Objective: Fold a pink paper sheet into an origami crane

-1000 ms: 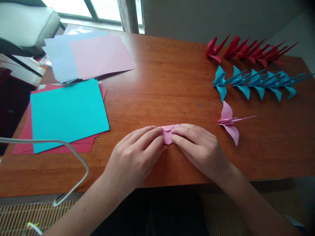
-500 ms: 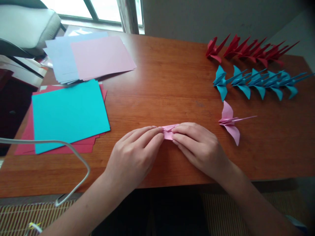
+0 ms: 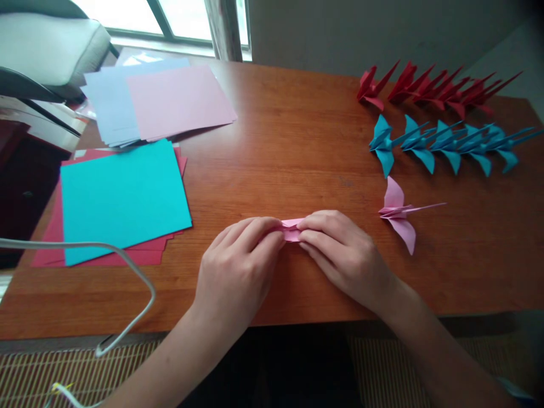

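Between my hands, near the front edge of the table, is a small piece of folded pink paper (image 3: 291, 233). My left hand (image 3: 243, 255) pinches its left end between thumb and fingers. Closed on the right end is my right hand (image 3: 344, 249), its fingertips pressed along the fold. The fingers cover most of the paper; only a short creased middle part shows. To the right of my right hand stands a finished pink paper crane (image 3: 398, 213), wings spread and a long thin point to the right.
Rows of blue paper cranes (image 3: 385, 146) and red paper cranes (image 3: 371, 89) stand at the back right. On the left lie blue sheets (image 3: 127, 204) over red sheets (image 3: 46, 238), with pale pink sheets (image 3: 182, 102) behind. A white cable (image 3: 140, 275) loops over the front left edge.
The paper's visible middle looks narrower, its fold pressed further closed. My left hand has shifted slightly and its fingers are more curled. The whole view has moved a little.
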### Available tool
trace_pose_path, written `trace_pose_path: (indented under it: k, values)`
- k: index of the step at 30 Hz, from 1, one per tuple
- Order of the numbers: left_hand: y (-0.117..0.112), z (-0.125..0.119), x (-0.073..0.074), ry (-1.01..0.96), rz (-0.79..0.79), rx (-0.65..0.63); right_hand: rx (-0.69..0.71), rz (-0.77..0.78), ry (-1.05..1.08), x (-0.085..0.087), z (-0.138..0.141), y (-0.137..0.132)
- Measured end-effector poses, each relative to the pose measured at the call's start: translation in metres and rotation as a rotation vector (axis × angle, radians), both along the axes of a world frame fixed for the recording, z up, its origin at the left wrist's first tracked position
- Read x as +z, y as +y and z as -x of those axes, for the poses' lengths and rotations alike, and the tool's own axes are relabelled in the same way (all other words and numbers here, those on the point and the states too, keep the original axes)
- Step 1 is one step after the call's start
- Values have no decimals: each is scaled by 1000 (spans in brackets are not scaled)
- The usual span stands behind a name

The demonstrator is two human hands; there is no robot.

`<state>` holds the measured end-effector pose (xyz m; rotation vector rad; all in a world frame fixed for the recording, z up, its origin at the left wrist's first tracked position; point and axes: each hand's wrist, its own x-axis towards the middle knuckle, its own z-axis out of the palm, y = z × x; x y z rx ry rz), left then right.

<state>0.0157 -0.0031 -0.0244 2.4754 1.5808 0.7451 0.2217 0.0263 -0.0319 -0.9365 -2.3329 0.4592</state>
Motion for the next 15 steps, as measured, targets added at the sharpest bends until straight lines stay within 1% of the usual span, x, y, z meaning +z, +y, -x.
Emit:
trace_pose_path:
  k: [5, 8, 15]
  values:
    - [-3, -1, 1, -8, -24, 8, -42, 44, 19, -2, 2, 1]
    - [-4, -4, 1, -12, -6, 25, -69, 49, 20, -2, 5, 0]
    - [-1, -7, -2, -8, 3, 64, -103, 71, 27, 0, 6, -2]
